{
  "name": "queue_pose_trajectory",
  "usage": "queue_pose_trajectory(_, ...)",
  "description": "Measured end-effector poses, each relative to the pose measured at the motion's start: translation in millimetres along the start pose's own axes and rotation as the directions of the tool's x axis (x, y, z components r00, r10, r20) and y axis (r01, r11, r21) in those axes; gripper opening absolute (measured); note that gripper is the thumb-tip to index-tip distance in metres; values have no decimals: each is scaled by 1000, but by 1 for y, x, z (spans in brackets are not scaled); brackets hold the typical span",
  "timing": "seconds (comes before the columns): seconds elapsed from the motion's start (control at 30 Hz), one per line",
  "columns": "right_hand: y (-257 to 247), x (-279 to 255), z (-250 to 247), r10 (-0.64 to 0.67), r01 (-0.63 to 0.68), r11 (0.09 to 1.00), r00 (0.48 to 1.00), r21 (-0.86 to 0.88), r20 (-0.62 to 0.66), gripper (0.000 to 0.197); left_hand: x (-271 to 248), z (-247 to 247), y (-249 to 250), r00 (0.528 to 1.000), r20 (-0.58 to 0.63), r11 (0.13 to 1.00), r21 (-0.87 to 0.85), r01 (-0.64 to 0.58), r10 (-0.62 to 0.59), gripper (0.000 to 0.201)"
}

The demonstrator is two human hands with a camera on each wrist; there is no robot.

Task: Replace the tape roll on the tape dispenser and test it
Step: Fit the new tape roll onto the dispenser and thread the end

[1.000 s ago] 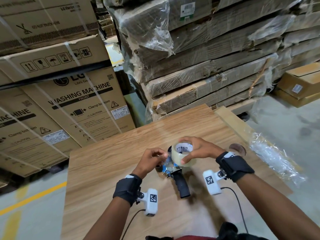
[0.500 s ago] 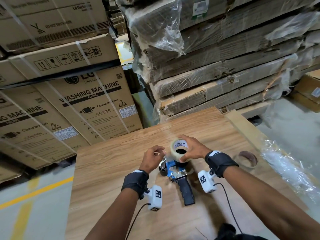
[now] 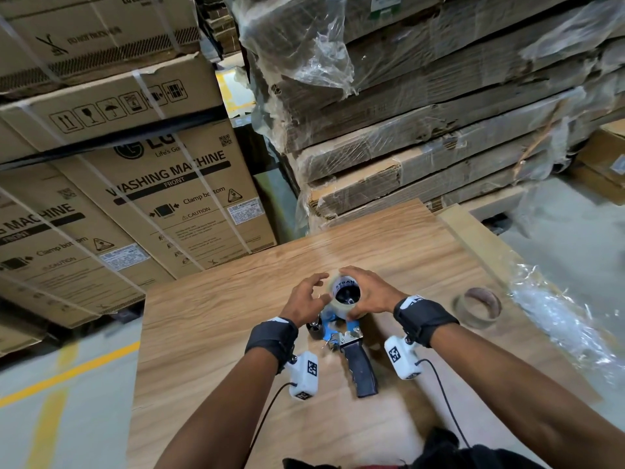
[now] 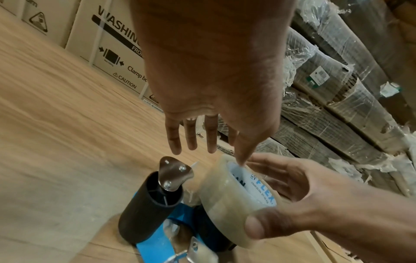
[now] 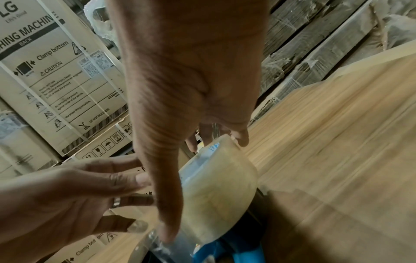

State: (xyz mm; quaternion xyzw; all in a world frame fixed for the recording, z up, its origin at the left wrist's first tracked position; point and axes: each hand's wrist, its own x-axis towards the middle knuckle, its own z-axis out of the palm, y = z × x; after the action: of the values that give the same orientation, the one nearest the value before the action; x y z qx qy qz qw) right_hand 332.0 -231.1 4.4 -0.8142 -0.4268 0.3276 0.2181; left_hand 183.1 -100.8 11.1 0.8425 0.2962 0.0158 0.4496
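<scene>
A clear tape roll (image 3: 345, 294) with a white printed core sits tilted over the front of the blue tape dispenser (image 3: 329, 328), and a dark hub shows through the core. My right hand (image 3: 368, 291) grips the roll (image 4: 225, 201) round its rim, thumb on the near side. My left hand (image 3: 306, 296) is beside the roll with its fingers (image 4: 191, 137) straight and spread, the thumb tip at the core's edge. The dispenser's black roller (image 4: 148, 208) stands just left of the roll. Its black handle (image 3: 362, 370) points toward me on the wooden table (image 3: 220, 316).
An empty brown tape core (image 3: 477, 308) lies on the table to the right. Crumpled clear plastic wrap (image 3: 558, 316) drapes the table's right edge. Washing machine cartons (image 3: 152, 198) and wrapped flat cardboard stacks (image 3: 439, 113) rise close behind the table.
My right hand has lowered the roll onto the dispenser's front. My left hand, earlier pinched near the roll, has spread its fingers.
</scene>
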Motion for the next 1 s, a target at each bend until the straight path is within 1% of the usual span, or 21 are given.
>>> queue_pose_trajectory(0.1,4,3,-9,37,-37,999,999,16,15,124,5,3,2,999,45,999,45,20,-22,61)
queue_pose_trajectory(0.17,9,5,-16,81,-81,997,997,14,13,120,7,5,2,998,63,998,58,25,-28,67)
queue_pose_trajectory(0.27,11,6,-23,147,-148,989,989,4,23,115,9,8,0,997,71,997,76,22,-28,69)
queue_pose_trajectory(0.4,8,8,-22,205,-205,979,978,3,22,122,8,10,-5,997,62,998,49,43,-46,71)
queue_pose_trajectory(0.5,9,11,-19,214,-214,977,977,12,9,119,8,11,-8,998,40,999,28,40,-41,71)
queue_pose_trajectory(0.63,15,10,-13,227,-225,972,974,73,-10,117,9,13,-11,999,28,999,-1,39,-39,73)
queue_pose_trajectory(0.83,19,4,-6,231,-226,968,972,113,-37,117,14,14,-15,999,7,998,38,42,-43,79)
queue_pose_trajectory(1.0,19,5,-7,249,-245,962,968,122,-22,121,22,10,-15,998,28,996,67,59,-61,80)
